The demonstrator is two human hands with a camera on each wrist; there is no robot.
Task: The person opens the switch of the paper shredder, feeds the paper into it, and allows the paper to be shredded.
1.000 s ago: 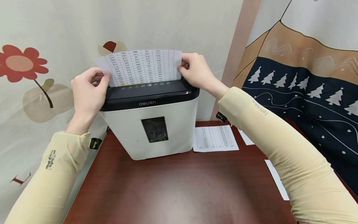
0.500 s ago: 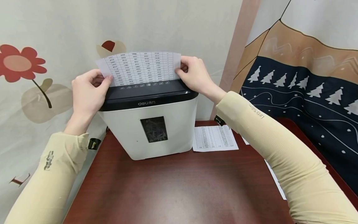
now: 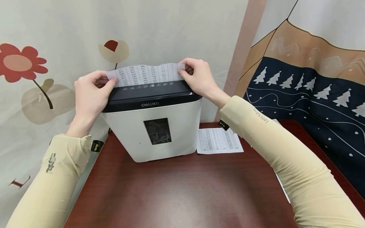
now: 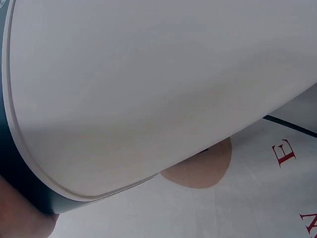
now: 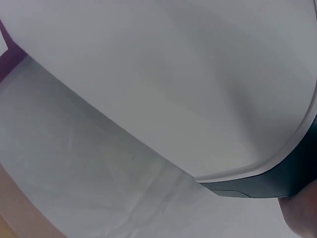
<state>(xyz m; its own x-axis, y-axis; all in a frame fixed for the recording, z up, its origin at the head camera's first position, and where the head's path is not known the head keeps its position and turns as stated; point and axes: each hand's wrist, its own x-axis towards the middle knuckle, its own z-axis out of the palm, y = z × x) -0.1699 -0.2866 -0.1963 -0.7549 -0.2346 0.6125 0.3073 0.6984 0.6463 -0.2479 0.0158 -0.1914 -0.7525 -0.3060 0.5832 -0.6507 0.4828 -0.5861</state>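
Note:
A white paper shredder [image 3: 182, 126] with a black top stands on the table, its small dark window facing me. Out of its top slot rises a printed sheet of paper [image 3: 146, 74], its lower part hidden inside. My left hand [image 3: 92, 91] pinches the sheet's left edge between thumb and fingers, close over the black top. At the opposite edge, my right hand [image 3: 201, 76] pinches the paper's upper right corner. Both wrist views are mostly filled by the shredder's white side [image 4: 148, 89], with a bit of the left hand [image 4: 22, 213] and right hand [image 5: 302, 213] at the corners.
On the reddish-brown table [image 3: 176, 190], another printed sheet [image 3: 219, 141] lies right of the shredder. More white paper [image 3: 282, 186] shows partly from under my right sleeve. A patterned curtain [image 3: 171, 28] hangs close behind the shredder.
The sheet has sunk into the shredder's slot, so a much shorter strip shows above the top. Its upper edge now looks wavy. Both hands stay at its edges, nearly in place.

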